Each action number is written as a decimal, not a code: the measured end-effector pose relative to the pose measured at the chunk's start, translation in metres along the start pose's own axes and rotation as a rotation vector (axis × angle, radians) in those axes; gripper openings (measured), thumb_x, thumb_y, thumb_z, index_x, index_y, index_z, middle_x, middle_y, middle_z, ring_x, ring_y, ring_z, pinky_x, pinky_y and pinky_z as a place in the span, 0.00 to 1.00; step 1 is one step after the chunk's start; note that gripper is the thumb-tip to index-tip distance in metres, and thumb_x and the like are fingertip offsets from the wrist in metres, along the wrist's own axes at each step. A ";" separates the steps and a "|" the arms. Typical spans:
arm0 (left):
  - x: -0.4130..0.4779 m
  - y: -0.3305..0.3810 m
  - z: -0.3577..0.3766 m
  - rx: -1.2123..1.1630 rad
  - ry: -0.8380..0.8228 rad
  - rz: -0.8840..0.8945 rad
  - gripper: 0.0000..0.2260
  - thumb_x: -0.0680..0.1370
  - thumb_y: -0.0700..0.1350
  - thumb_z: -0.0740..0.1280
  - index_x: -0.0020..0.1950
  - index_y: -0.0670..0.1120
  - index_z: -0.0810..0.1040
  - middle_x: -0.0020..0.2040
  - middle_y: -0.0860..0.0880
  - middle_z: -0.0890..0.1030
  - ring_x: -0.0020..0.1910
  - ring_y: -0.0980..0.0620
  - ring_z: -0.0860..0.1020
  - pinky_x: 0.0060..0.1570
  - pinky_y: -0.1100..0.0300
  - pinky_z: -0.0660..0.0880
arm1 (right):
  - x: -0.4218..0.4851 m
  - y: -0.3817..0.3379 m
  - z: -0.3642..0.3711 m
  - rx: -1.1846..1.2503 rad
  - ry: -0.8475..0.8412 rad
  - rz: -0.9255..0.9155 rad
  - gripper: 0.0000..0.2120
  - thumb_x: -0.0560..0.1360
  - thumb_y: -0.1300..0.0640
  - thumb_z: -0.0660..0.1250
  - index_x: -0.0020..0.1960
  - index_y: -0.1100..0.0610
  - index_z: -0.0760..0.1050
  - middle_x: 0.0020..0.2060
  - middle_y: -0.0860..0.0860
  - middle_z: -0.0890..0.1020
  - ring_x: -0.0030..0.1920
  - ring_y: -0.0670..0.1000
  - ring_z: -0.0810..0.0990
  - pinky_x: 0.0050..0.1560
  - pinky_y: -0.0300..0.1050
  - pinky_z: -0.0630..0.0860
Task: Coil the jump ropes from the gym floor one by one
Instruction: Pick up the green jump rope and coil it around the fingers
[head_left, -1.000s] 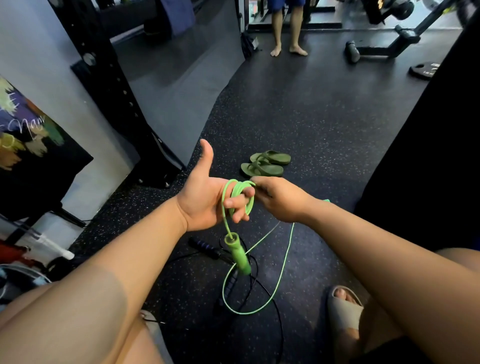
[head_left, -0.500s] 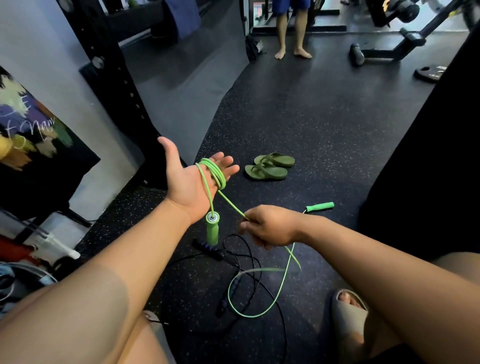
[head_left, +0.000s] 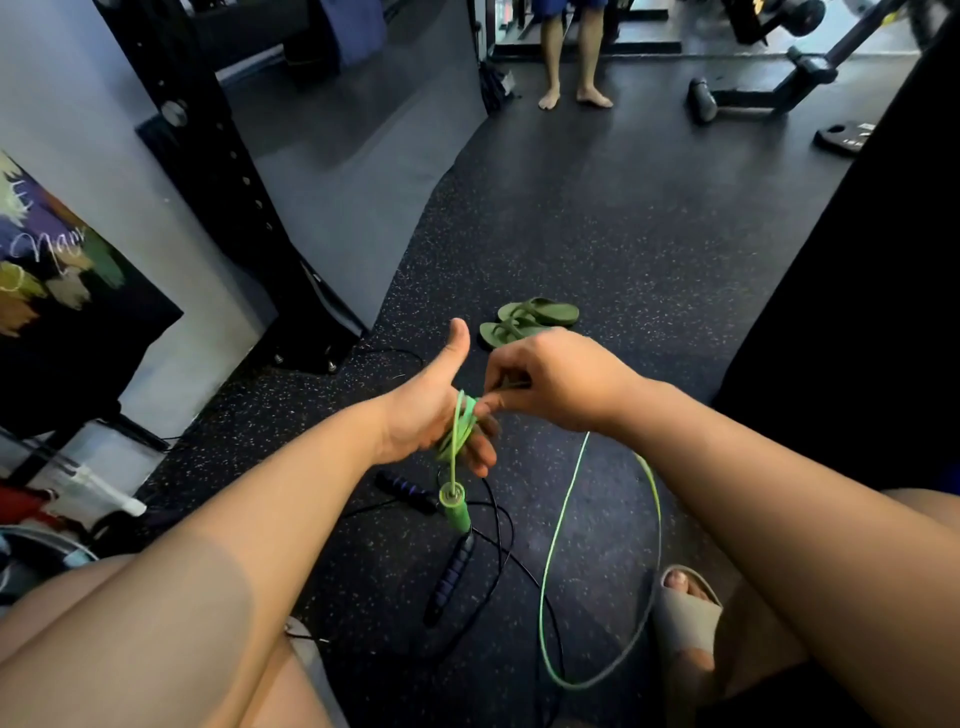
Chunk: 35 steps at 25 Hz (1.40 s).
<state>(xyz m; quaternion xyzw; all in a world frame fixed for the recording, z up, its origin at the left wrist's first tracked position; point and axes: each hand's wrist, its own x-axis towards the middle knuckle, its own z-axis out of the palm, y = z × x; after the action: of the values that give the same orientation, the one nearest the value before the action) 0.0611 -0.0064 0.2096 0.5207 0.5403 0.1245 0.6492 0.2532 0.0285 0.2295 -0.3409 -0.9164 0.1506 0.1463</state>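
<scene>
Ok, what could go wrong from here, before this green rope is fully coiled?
The green rope is coiled round the left hand's straight fingers, so turns could slip off. Its loose loop hangs by the sandalled foot and could snag there as the right hand winds. The dangling green handle hangs close over the black rope on the floor and might tangle with it.

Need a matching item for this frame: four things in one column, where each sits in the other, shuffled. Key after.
Things
1 green rope
2 black rope
3 green flip-flops
4 beige slide

Places
A worn on a foot
B wholly on the floor, below the hands
C partly wound round the left hand
D unworn on the floor, beyond the hands

Pairs: 1-C, 2-B, 3-D, 4-A
</scene>
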 end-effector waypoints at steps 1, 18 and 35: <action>-0.002 0.001 0.001 0.001 -0.053 -0.008 0.55 0.65 0.81 0.33 0.45 0.36 0.79 0.38 0.37 0.82 0.42 0.38 0.82 0.60 0.45 0.70 | 0.000 0.006 -0.001 0.030 0.025 -0.031 0.14 0.73 0.40 0.70 0.46 0.51 0.81 0.34 0.45 0.80 0.35 0.45 0.75 0.33 0.38 0.68; -0.014 0.014 -0.018 -0.948 0.164 0.568 0.50 0.65 0.83 0.44 0.52 0.38 0.77 0.43 0.41 0.82 0.47 0.40 0.82 0.61 0.49 0.77 | -0.011 0.004 0.065 0.459 -0.362 0.269 0.13 0.85 0.52 0.56 0.48 0.54 0.76 0.29 0.48 0.77 0.29 0.47 0.76 0.37 0.42 0.74; -0.007 0.004 0.006 -0.021 -0.042 0.079 0.52 0.65 0.78 0.32 0.43 0.38 0.78 0.32 0.39 0.81 0.39 0.38 0.82 0.49 0.53 0.74 | -0.004 0.021 0.015 0.212 0.104 -0.076 0.06 0.76 0.48 0.72 0.47 0.50 0.80 0.40 0.43 0.81 0.40 0.44 0.79 0.43 0.47 0.77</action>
<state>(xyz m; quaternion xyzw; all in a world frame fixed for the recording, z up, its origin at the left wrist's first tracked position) 0.0649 -0.0129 0.2164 0.5372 0.5042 0.1448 0.6605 0.2629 0.0379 0.2077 -0.2957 -0.8988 0.2230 0.2344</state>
